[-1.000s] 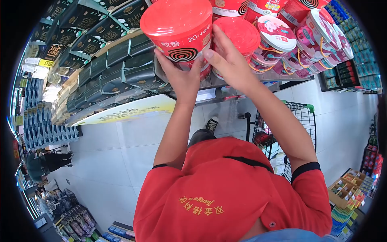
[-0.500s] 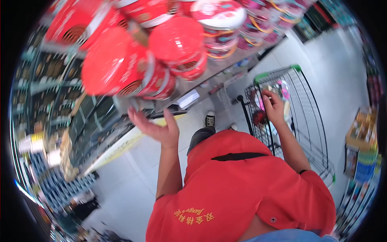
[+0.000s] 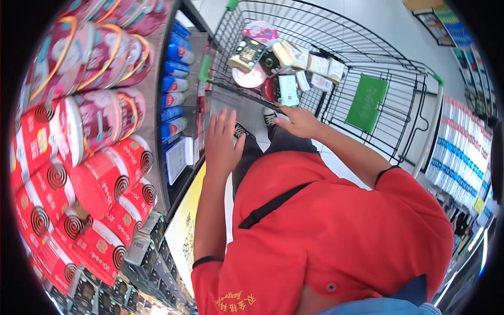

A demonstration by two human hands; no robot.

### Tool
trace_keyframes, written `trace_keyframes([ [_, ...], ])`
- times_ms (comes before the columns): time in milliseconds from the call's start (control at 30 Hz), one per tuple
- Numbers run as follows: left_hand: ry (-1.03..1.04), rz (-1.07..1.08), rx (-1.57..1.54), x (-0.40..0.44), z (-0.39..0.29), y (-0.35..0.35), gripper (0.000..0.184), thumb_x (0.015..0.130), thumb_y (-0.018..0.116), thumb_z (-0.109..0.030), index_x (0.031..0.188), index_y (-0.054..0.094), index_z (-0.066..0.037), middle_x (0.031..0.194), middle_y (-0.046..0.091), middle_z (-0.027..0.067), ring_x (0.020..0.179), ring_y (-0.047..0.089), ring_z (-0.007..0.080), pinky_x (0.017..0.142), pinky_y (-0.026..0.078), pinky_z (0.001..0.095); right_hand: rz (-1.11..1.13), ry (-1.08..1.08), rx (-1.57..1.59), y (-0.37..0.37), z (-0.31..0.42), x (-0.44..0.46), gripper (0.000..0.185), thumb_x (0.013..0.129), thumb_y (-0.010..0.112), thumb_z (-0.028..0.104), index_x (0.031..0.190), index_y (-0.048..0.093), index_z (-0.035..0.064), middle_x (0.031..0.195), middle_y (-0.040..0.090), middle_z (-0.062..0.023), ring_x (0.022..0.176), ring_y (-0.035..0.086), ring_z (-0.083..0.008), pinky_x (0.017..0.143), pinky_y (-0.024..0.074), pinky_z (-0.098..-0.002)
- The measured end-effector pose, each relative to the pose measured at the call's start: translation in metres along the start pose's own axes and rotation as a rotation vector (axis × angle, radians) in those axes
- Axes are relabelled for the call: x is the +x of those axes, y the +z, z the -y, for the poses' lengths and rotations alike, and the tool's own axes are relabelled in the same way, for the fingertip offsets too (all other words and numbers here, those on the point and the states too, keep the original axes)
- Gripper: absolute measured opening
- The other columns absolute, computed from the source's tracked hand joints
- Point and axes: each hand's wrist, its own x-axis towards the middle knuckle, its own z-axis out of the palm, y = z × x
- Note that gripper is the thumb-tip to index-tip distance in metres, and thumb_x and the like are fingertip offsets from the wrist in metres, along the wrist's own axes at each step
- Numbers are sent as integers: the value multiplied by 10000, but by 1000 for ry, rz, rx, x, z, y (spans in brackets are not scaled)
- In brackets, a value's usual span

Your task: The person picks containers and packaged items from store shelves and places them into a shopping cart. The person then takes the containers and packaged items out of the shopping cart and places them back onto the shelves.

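My left hand (image 3: 224,143) is raised near the shelf edge, empty, with its fingers stretched out and apart. My right hand (image 3: 300,122) is at the near side of a black wire shopping cart (image 3: 399,52), its fingers bent by the top rail; whether they grip the rail is hard to tell. Inside the cart lie a black and tan pack (image 3: 248,54), a white round lid (image 3: 249,76), a pale green box (image 3: 288,90) and several light packs. Red mosquito-coil tubs (image 3: 100,181) stand stacked at the left.
Pink tubs with orange handles (image 3: 102,58) fill the upper left. Blue cans (image 3: 175,84) line a lower shelf beside them. A green plate (image 3: 366,104) hangs on the cart's wire. Stacked white and blue goods (image 3: 459,147) are at the right. My shoes show under the cart.
The view has swung toward the cart, and the red tubs now appear at the left. Both hands have left the red tub. My right hand has come to the cart's side.
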Motion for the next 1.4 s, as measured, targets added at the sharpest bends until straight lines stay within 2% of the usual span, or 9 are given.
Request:
trace_keyframes([
  [200,3,235,311,40,-9,53,719,827,673,-201,1459,341,-109,1508,318,158,1399,252,417,1114,251,536,-35,-15,396,3,-34,7,453,972,444,431,1069,633,30,982,662,-181,930,631,-380,819,488,-466],
  [267,-32,264,322,36,-11,63,721,832,667,-202,1465,332,-113,1516,305,159,1406,240,417,1119,239,541,-90,-61,318,18,-56,24,364,943,494,357,1030,642,36,988,655,-158,944,627,-352,827,484,-458],
  [367,-79,289,328,29,-14,71,728,839,657,-198,1476,312,-119,1530,278,163,1415,218,419,1124,223,550,-314,-526,-137,40,-70,55,229,824,585,249,963,672,90,1012,670,-74,1023,591,-244,875,440,-386],
  [467,-105,304,336,24,-18,74,740,846,648,-188,1488,286,-119,1542,250,174,1421,199,425,1128,215,552,-106,-562,-439,50,-74,83,191,827,581,243,901,666,90,1015,675,-52,1018,583,-209,838,422,-366],
  [633,-119,317,370,19,-22,75,750,849,646,-208,1491,271,-109,1550,230,177,1427,180,429,1129,211,552,189,-141,-717,46,-89,86,145,807,580,225,806,698,140,867,721,-40,803,672,-203,766,397,-392],
  [767,-167,347,364,17,-26,74,753,850,646,-213,1492,268,-106,1554,217,178,1429,171,429,1129,209,552,317,252,-575,32,-118,68,490,810,642,373,1178,585,53,1060,687,-88,926,665,-262,795,437,-444],
  [833,-172,365,336,15,-25,76,778,854,651,-243,1497,246,-78,1552,202,204,1424,163,443,1143,162,551,120,306,-416,33,-120,58,946,729,716,546,1439,322,62,1400,449,-177,1182,533,-369,907,430,-544],
  [967,-170,350,314,12,-23,79,773,856,648,-236,1497,246,-76,1556,191,202,1425,157,444,1136,166,566,89,413,-286,53,-100,82,1309,564,779,676,1528,97,112,1551,73,-239,1356,243,-500,974,302,-720],
  [1400,-183,327,265,10,-23,77,764,851,654,-219,1495,263,-94,1562,192,185,1438,153,416,1132,183,568,-5,511,-341,60,-85,103,1262,553,793,561,1522,111,125,1409,258,-312,1284,317,-516,936,410,-563],
])
